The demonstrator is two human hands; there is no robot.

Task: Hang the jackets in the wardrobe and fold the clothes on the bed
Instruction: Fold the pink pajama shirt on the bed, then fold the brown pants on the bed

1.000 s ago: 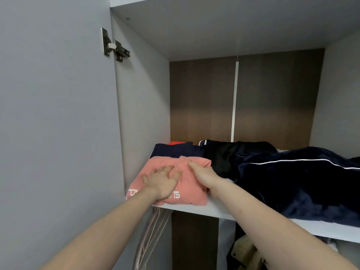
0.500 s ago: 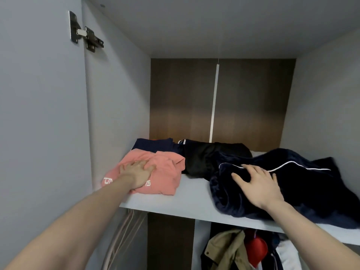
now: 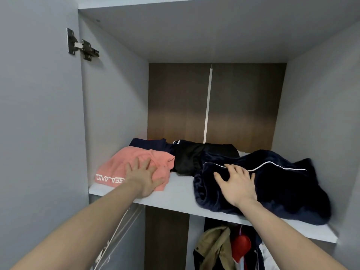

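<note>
White block lettering runs along the near hem of the folded pink garment (image 3: pixel 136 166); seen upside down, it reads roughly "SEALAND", though the last letters pass under the wrist and cannot be confirmed. No other writing is legible.

The left hand (image 3: pixel 143 177) lies flat on the pink garment's near right part, fingers straight and spread, pointing away toward the back of the wardrobe; it presses the cloth rather than gripping it. The garment's long axis runs left to right along the shelf (image 3: pixel 179 193), with the printed hem toward the person.

The right hand (image 3: pixel 236 185) rests palm down on the dark navy garment (image 3: pixel 282 184), fingers extended and slightly fanned, thumb out to the left, holding nothing. This bundle is loosely rolled, its long axis running left to right, and a thin white piping line stretches from just beyond the fingertips off to the right. Its near edge slightly overhangs the shelf front.

Beyond and between the two hands sits a black folded garment (image 3: pixel 192 154), and behind the pink one a navy folded piece (image 3: pixel 150 144). Below the right forearm, under the shelf, hang an olive jacket (image 3: pixel 214 248) and something red (image 3: pixel 241 246).
</note>
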